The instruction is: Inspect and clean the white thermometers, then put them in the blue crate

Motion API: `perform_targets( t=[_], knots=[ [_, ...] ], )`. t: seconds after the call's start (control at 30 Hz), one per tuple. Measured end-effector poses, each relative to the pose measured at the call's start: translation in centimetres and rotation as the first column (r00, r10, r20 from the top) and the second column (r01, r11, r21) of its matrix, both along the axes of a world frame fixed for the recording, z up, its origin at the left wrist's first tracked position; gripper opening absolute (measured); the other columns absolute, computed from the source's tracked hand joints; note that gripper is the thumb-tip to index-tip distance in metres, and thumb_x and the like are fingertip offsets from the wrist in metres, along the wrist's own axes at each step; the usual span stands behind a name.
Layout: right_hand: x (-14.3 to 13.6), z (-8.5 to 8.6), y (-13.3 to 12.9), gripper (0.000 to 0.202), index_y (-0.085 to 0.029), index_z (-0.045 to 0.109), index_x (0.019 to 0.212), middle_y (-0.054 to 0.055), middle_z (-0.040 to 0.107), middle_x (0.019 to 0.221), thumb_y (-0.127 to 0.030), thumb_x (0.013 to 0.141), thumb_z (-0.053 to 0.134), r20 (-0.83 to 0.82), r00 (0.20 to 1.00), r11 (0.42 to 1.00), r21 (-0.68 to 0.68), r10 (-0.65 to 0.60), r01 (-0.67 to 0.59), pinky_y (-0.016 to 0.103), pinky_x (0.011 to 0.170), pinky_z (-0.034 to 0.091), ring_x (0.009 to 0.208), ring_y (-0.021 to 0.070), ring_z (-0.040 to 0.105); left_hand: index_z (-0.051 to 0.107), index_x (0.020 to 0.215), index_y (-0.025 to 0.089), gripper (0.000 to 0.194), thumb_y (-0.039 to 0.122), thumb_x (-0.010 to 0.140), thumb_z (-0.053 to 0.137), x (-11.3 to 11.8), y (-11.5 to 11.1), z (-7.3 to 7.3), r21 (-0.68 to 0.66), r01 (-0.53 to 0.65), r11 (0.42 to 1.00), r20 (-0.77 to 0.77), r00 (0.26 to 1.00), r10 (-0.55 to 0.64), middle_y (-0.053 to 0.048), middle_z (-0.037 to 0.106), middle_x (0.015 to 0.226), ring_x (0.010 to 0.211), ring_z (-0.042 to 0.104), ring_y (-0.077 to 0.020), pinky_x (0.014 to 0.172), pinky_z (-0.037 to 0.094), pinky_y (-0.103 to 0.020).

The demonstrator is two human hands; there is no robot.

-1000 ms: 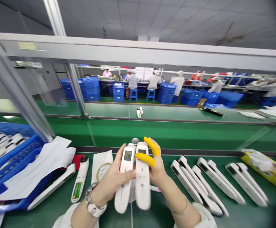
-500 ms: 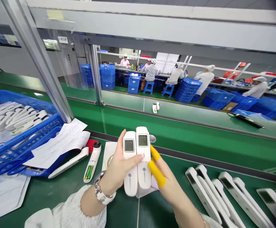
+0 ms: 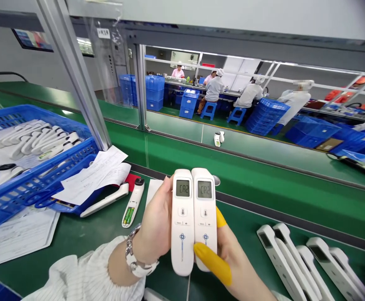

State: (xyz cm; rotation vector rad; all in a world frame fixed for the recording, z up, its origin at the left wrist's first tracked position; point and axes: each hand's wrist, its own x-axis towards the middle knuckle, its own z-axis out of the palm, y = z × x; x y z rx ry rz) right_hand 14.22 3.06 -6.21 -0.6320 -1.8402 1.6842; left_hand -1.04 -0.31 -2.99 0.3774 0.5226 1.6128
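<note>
Two white infrared thermometers are held upright side by side, touching, with their screens facing me. My left hand [image 3: 157,223] wraps the side and back of the left thermometer [image 3: 182,251]; its fingers are partly hidden behind. The right thermometer [image 3: 205,200] is in my right hand [image 3: 232,259], whose yellow-covered thumb presses across its lower front. Another yellow-covered finger shows at its right edge. Both screens show characters like "CA2". On the bench to the left lies a thermometer with green batteries showing [image 3: 133,203], beside another white one [image 3: 105,200].
At left, a blue basket [image 3: 91,146] holds many thermometers, with papers [image 3: 96,173] by it. Several thermometers [image 3: 281,259] lie in a row on the right. A metal post [image 3: 82,75] rises behind the basket. Two small white devices [image 3: 217,139] sit on the far ledge; people work beyond.
My left thumb has left the thermometers' fronts, uncovering the buttons. My right thumb now lies over the right one's lower front. Both thermometers appear larger, and the view has turned slightly left.
</note>
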Motion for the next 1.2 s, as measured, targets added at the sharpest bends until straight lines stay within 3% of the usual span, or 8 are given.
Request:
perform_targets(
  t=[0.2,0.47,0.67,0.8,1.0,1.1,1.2],
  knots=[
    [-0.3,0.3,-1.0,0.044,-0.032,0.049,0.119,0.005,0.063,0.090,-0.040,0.079,0.065,0.014,0.998,0.995,-0.079,-0.053,0.054,0.029,0.056,0.053,0.068,0.0190,0.062,0.058,0.109,0.016,0.034,0.040,0.089,0.047,0.1,-0.4,0.4,-0.033,0.007,0.999,0.098,0.995,-0.004,-0.008,0.068,0.098,0.096,0.064,-0.0287,0.086,0.049,-0.043],
    [-0.2,-1.0,-1.2,0.042,-0.037,0.049,0.119,0.004,0.061,0.107,-0.032,0.080,0.064,0.004,0.996,0.994,0.061,-0.087,0.087,0.031,0.069,0.055,0.090,0.0225,0.062,0.059,0.103,0.017,0.024,0.035,0.089,0.050,0.1,-0.4,0.4,0.065,-0.075,0.995,0.102,0.992,0.068,-0.006,0.065,0.108,0.102,0.061,-0.0268,0.089,0.049,-0.040],
    [0.2,-1.2,-1.5,0.034,-0.034,0.052,0.118,0.007,0.060,0.113,-0.034,0.084,0.057,0.073,0.976,0.915,0.370,-0.203,0.162,0.038,0.084,0.051,0.100,0.0263,0.059,0.054,0.118,0.022,0.031,0.023,0.088,0.054,0.4,-0.7,0.2,0.122,-0.137,0.983,-0.022,0.990,0.140,-0.005,0.059,0.123,0.113,0.056,-0.0235,0.087,0.051,-0.032],
    [1.1,-0.6,-1.7,0.026,-0.034,0.056,0.112,0.006,0.063,0.102,-0.035,0.087,0.052,0.249,0.949,0.911,0.404,-0.194,0.080,0.039,0.089,0.050,0.093,0.0249,0.061,0.052,0.122,0.023,0.037,0.021,0.086,0.058,0.7,-0.9,0.1,0.122,-0.166,0.979,-0.074,0.982,0.175,-0.005,0.054,0.131,0.114,0.055,-0.0229,0.085,0.052,-0.030],
    [1.5,-0.2,-1.8,0.022,-0.034,0.061,0.106,0.006,0.063,0.103,-0.036,0.088,0.050,0.239,0.949,0.886,0.458,-0.205,0.076,0.038,0.092,0.049,0.103,0.0257,0.058,0.049,0.122,0.022,0.039,0.021,0.085,0.059,0.8,-0.8,0.0,0.146,-0.191,0.971,-0.119,0.971,0.209,-0.007,0.055,0.128,0.112,0.056,-0.0227,0.084,0.053,-0.028],
    [1.2,-0.5,-1.8,0.033,-0.035,0.052,0.123,0.006,0.063,0.103,-0.036,0.090,0.046,0.270,0.940,0.871,0.488,-0.206,0.051,0.036,0.083,0.053,0.093,0.0237,0.061,0.043,0.125,0.024,0.047,0.018,0.082,0.062,0.9,-0.7,-0.2,0.140,-0.179,0.974,-0.121,0.973,0.196,-0.007,0.060,0.119,0.108,0.058,-0.0224,0.081,0.054,-0.028],
    [0.4,-0.5,-1.5,0.048,-0.037,0.031,0.140,0.007,0.060,0.116,-0.035,0.093,0.041,0.220,0.959,0.861,0.507,-0.177,0.042,0.034,0.077,0.054,0.095,0.0231,0.061,0.038,0.126,0.026,0.052,0.015,0.082,0.062,1.0,-0.6,-0.3,0.130,-0.158,0.979,-0.120,0.978,0.174,-0.006,0.061,0.116,0.104,0.061,-0.0214,0.078,0.055,-0.028]
  ],
)
